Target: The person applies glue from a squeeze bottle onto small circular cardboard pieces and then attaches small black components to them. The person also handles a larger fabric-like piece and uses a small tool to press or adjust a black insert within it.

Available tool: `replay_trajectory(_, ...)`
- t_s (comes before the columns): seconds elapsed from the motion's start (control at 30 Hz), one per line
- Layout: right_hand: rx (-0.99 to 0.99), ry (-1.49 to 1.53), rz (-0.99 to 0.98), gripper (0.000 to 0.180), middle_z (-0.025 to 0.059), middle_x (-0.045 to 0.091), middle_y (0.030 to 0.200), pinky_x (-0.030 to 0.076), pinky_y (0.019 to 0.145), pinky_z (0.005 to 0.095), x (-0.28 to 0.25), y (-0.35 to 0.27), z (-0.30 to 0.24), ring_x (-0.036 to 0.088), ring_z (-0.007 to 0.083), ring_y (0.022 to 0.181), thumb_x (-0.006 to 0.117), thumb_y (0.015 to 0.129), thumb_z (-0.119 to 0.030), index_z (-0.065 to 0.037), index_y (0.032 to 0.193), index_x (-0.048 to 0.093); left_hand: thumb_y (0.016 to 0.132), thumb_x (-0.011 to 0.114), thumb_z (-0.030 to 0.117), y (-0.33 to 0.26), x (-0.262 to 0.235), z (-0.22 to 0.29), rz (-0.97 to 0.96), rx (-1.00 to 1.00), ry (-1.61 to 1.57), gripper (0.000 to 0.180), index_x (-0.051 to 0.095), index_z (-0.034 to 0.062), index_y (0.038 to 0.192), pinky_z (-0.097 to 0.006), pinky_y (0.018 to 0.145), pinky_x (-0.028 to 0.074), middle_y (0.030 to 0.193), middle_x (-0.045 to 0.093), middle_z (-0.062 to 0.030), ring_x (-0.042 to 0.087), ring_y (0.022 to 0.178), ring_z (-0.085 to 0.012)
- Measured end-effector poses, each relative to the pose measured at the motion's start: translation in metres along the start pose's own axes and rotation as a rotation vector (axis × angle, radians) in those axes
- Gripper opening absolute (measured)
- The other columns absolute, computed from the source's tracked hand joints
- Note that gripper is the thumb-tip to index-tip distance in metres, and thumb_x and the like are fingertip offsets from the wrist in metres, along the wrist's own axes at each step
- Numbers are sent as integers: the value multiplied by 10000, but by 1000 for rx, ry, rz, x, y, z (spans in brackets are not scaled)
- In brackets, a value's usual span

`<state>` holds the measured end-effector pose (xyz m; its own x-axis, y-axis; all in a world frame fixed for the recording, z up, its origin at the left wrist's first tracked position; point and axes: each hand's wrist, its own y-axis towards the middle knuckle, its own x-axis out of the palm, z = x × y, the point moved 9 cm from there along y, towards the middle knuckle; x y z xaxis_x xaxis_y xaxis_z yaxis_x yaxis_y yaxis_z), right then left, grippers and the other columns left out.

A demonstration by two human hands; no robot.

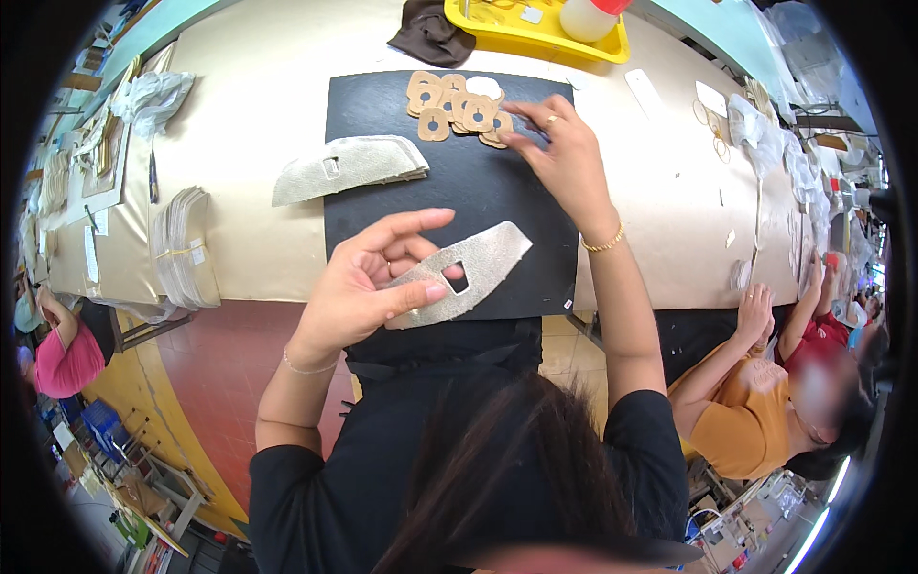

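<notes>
My left hand grips a curved grey textured piece, its thumb on top and fingers beneath. A rectangular cutout goes through this piece, and a fingertip shows in it. At the right edge of a pile of small tan pieces with centre holes, my right hand has its thumb and forefinger apart, with nothing visible between them. One white rounded piece lies on the pile. A stack of similar grey pieces rests on the black mat, overhanging its left edge.
Beyond the mat are a yellow tray holding a white container with a red lid, and a dark brown cloth. A banded stack of pale pieces lies at the left. Co-workers sit on both sides, one in an orange shirt.
</notes>
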<state>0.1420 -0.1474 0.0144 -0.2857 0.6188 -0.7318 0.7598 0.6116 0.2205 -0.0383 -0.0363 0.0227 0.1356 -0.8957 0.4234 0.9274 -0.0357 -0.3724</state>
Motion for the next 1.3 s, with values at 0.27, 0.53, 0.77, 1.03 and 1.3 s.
replay_trajectory(0.27,-125,-213,-213,273,74,558,1028,524,728,370,41,36,-12,627,271,800,699,752,-154,-84,1013,660,802,714,41,-8,-19,-11,93,-99,-6,355,584,-61,1115,-236,739,522,931,695,-137,656,814,-125)
replay_trajectory(0.53,25,-38,-309,148,55,616,720,462,606,274,24,28,-12,561,137,633,681,812,-143,-15,859,625,914,581,149,-5,-19,-13,87,-119,-194,259,566,-27,1103,-231,540,526,871,659,-84,654,648,-141)
replay_trajectory(0.77,474,490,-420,178,45,650,801,445,411,195,32,-43,6,665,83,667,602,883,-102,-28,1044,602,901,611,186,-2,-6,-14,-8,-165,100,301,573,-14,1123,-202,467,470,847,650,-61,625,615,-99)
replay_trajectory(1.03,643,419,-276,197,38,634,651,414,375,192,44,-80,15,660,97,566,654,864,-179,-19,844,540,861,655,153,-1,22,-44,-246,-355,227,279,622,8,1097,-179,494,467,829,655,-40,616,628,-70)
replay_trajectory(1.3,408,125,-155,199,71,626,648,458,521,269,44,-69,-2,602,121,564,698,808,-156,9,834,591,854,663,165,-2,20,-50,-281,-347,281,294,627,16,1104,-183,508,470,841,656,-39,616,637,-72)
